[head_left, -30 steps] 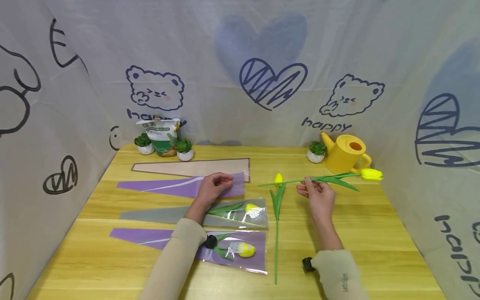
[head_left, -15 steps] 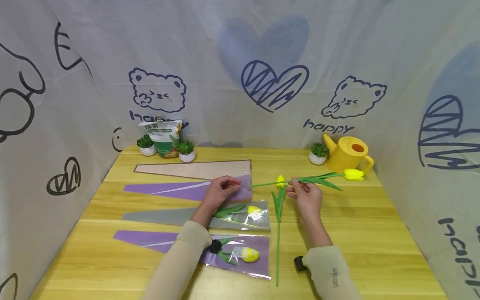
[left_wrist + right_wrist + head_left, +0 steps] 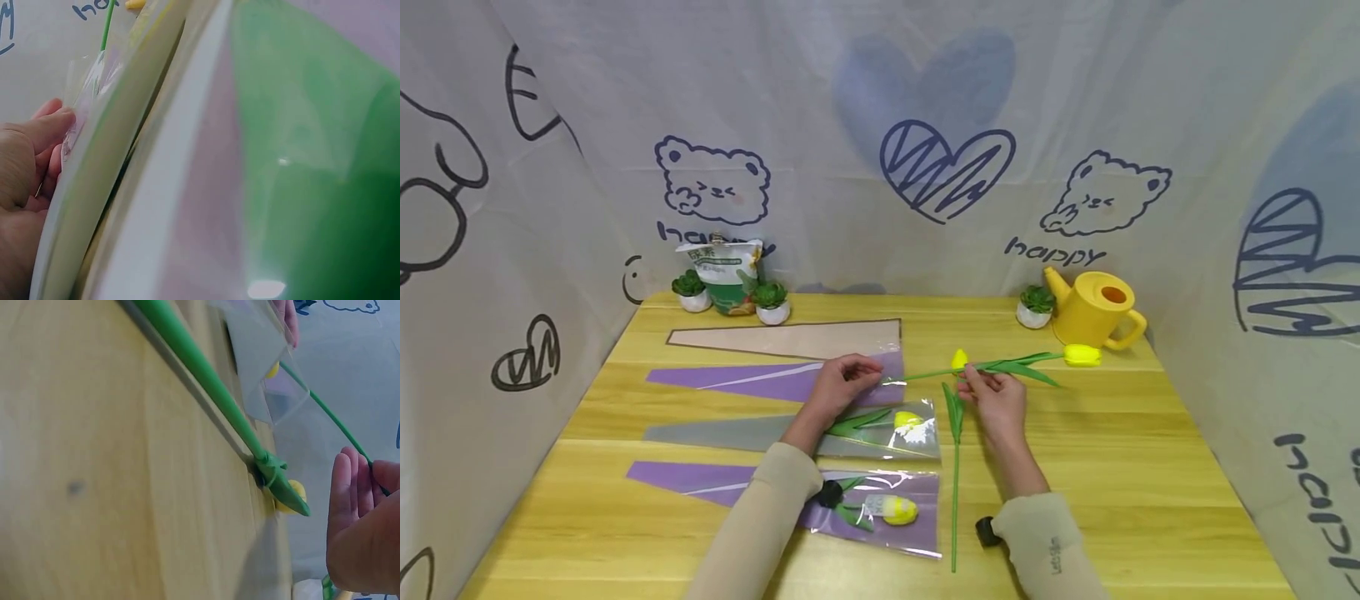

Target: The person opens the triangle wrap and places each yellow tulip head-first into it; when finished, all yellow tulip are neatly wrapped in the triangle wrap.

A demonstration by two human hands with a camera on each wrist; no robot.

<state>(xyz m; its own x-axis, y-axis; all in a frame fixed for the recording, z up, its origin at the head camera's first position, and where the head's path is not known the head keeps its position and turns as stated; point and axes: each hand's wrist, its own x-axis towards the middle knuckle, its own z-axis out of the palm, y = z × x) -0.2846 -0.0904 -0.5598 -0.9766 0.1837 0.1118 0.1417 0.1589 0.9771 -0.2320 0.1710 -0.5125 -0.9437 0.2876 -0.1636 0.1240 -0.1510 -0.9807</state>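
Head view: the right hand (image 3: pixel 996 406) pinches the thin green stem of a yellow artificial tulip (image 3: pixel 1081 355), fingers curled together around it, and holds the flower level just above the yellow wooden table (image 3: pixel 1150 467). The blossom points toward the person's right, near a yellow plastic watering can (image 3: pixel 1093 313), and the stem's free end reaches the open mouth of a purple cone-shaped plastic sleeve (image 3: pixel 775 382). The left hand (image 3: pixel 838 387) pinches the wide end of that sleeve between thumb and fingers, clamped on its clear front edge. A second yellow artificial tulip (image 3: pixel 958 360) lies flat on the table just beside the right hand, its long stem running toward the person.

Nearer the person lie a grey plastic sleeve with a tulip inside (image 3: pixel 865 429) and a second purple sleeve holding a tulip (image 3: pixel 880 504). Behind the held sleeve lies a beige cone-shaped sleeve (image 3: pixel 797 337). At the back edge stand three small potted succulents in white pots (image 3: pixel 771 302) and a green and white pouch (image 3: pixel 724 275).

In the left wrist view the thumb presses crinkled clear film; the rest is blurred sleeve edges. The right wrist view shows the lying tulip's stem along the wood and the fingers (image 3: pixel 350 487) around the held stem.
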